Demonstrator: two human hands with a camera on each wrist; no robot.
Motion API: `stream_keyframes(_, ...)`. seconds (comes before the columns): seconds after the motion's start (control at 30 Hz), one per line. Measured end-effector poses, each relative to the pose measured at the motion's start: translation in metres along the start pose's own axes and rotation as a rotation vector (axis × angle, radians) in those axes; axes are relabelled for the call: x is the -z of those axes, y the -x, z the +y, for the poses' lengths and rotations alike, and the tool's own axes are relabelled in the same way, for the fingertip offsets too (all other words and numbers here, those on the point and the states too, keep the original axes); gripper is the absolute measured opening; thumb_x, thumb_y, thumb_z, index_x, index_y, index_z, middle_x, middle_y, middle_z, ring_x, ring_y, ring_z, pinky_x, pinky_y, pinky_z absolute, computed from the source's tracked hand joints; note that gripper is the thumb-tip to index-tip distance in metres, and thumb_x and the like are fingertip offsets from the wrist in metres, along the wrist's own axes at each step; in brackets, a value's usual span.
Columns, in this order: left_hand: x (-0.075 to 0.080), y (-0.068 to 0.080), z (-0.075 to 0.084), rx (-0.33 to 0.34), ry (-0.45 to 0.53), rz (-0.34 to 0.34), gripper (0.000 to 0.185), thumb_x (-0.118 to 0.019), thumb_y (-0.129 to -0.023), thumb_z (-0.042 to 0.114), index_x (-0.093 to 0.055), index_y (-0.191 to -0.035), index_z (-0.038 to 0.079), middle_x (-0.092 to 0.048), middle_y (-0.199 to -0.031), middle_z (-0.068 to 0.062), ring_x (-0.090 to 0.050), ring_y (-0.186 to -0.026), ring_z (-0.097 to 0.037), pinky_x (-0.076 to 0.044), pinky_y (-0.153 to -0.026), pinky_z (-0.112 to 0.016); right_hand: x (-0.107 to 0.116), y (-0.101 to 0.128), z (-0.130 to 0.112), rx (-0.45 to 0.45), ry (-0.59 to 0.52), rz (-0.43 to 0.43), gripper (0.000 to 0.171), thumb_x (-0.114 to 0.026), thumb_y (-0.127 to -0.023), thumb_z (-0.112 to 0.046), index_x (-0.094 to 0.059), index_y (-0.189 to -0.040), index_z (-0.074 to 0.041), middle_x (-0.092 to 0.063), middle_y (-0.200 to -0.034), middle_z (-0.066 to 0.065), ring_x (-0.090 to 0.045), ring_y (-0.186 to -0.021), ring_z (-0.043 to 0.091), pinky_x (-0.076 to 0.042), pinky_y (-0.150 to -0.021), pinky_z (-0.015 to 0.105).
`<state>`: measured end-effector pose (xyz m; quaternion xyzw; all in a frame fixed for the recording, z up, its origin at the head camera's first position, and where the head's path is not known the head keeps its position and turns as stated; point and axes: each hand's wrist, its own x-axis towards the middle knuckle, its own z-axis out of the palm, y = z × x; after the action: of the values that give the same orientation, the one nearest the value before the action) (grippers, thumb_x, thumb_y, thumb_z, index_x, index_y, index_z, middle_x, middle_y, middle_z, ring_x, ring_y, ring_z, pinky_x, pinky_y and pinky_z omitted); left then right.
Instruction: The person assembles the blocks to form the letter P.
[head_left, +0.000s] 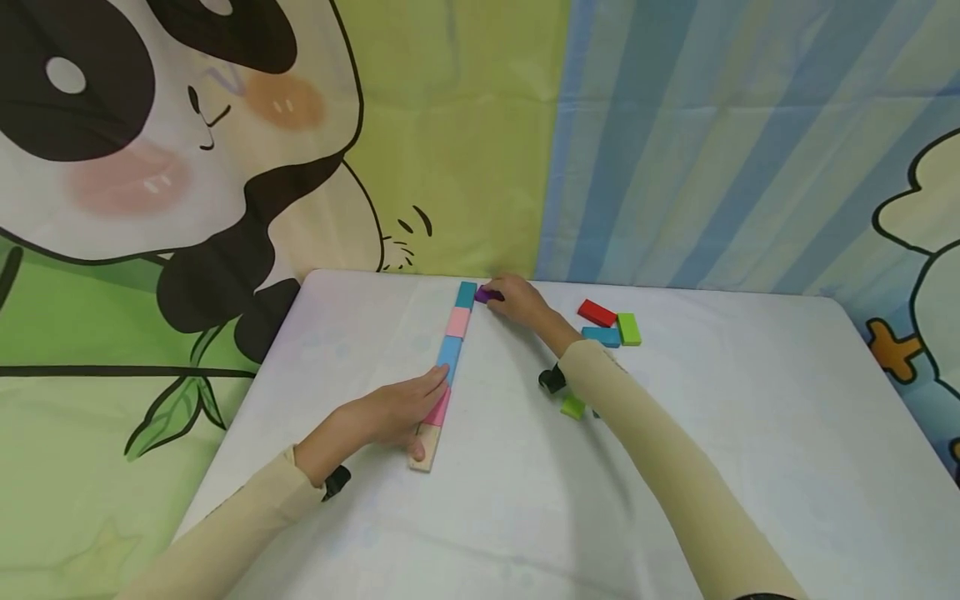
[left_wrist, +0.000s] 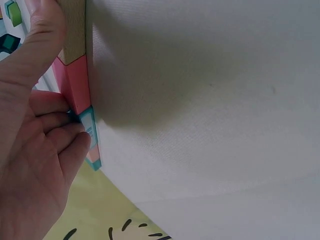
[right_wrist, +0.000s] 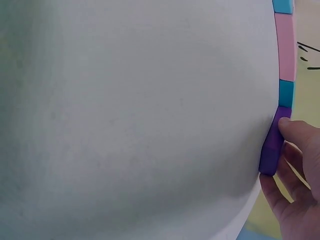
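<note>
A row of flat blocks [head_left: 450, 358] runs away from me on the white table [head_left: 750, 433]: wood, pink, blue, pink, teal. My left hand [head_left: 397, 408] rests on its near part, thumb on the wood block [left_wrist: 75, 30], fingers against the pink block [left_wrist: 77, 85] and the blue block [left_wrist: 89, 127]. My right hand [head_left: 513, 302] pinches a purple block [head_left: 486, 294] at the row's far end, beside the teal block [head_left: 467, 293]. In the right wrist view the purple block [right_wrist: 272, 142] touches the teal block [right_wrist: 286, 93], angled slightly off the row's line.
Loose blocks lie to the right: red [head_left: 597, 312], green [head_left: 628, 328], teal [head_left: 602, 336], and a small green one [head_left: 572, 407] by my right forearm. A cartoon backdrop hangs close behind the table's far edge [head_left: 675, 287].
</note>
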<state>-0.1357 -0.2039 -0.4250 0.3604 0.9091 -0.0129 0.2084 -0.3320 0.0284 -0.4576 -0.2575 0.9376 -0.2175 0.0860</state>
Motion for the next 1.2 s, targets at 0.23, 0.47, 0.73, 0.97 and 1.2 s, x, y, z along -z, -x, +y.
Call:
stream_keyframes(0.23, -0.002, -0.004, 0.002, 0.009, 0.027, -0.014, 0.113, -0.073, -0.072, 0.053, -0.018, -0.152, -0.005, -0.009, -0.163, -0.018, -0.015, -0.152, -0.030, -0.027, -0.120, -0.040, 0.018, 0.024, 0.004, 0.034, 0.007, -0.008, 0.047, -0.058, -0.098, -0.024, -0.050, -0.142, -0.009, -0.051, -0.145, 0.013, -0.046, -0.136, 0.029, -0.038, -0.114, 0.042)
stream_keyframes(0.47, -0.005, -0.004, 0.000, 0.035, 0.039, -0.034, 0.115, -0.073, -0.073, 0.054, -0.014, -0.154, -0.002, -0.005, -0.164, -0.016, -0.013, -0.152, -0.029, -0.026, -0.120, -0.040, 0.055, 0.101, 0.036, 0.098, 0.099, 0.027, 0.048, -0.061, -0.096, -0.020, -0.051, -0.139, -0.004, -0.049, -0.144, 0.020, -0.044, -0.134, 0.038, -0.041, -0.108, 0.053)
stream_keyframes(0.73, -0.001, -0.001, -0.002, 0.009, 0.047, -0.016, 0.113, -0.072, -0.073, 0.053, -0.016, -0.153, -0.004, -0.008, -0.163, -0.020, -0.015, -0.151, -0.032, -0.027, -0.119, -0.042, 0.063, 0.176, 0.099, -0.216, 0.076, 0.196, 0.038, -0.061, -0.096, -0.016, -0.059, -0.131, -0.003, -0.055, -0.134, 0.024, -0.053, -0.120, 0.041, -0.051, -0.094, 0.055)
stream_keyframes(0.97, 0.001, 0.000, -0.001, 0.012, 0.052, -0.022, 0.112, -0.072, -0.074, 0.053, -0.016, -0.153, -0.004, -0.007, -0.163, -0.019, -0.014, -0.152, -0.031, -0.027, -0.120, -0.042, 0.056, 0.181, 0.114, -0.318, 0.056, 0.186, 0.042, -0.063, -0.094, -0.022, -0.060, -0.130, 0.000, -0.056, -0.129, 0.028, -0.053, -0.118, 0.044, -0.049, -0.096, 0.057)
stream_keyframes(1.2, 0.002, 0.001, 0.000, 0.020, 0.074, -0.025, 0.112, -0.073, -0.074, 0.051, -0.016, -0.153, -0.004, -0.007, -0.164, -0.019, -0.014, -0.152, -0.031, -0.027, -0.120, -0.042, 0.056, 0.174, 0.123, -0.384, 0.067, 0.160, 0.034, -0.060, -0.090, -0.004, -0.061, -0.123, 0.005, -0.055, -0.128, 0.029, -0.053, -0.117, 0.044, -0.046, -0.099, 0.058)
